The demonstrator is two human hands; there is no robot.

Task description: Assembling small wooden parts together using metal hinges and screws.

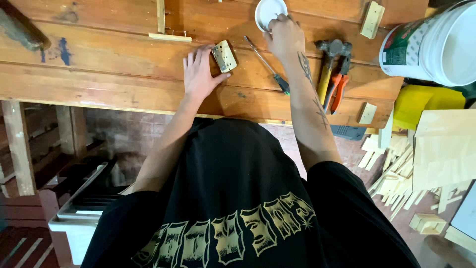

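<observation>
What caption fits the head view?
Left hand steadies a hinged wood block on the workbench; right hand reaches into a white dish.

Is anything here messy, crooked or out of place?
Mostly the floor at right: a loose heap of wood offcuts lies scattered. On the workbench, the brass hinge under the left hand sits slightly askew, and blue paint smears mark the wood.

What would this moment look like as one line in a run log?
left hand: on small wooden block with brass hinge | right hand: fingers in white dish | screwdriver between hands | hammer, pliers on workbench
</observation>
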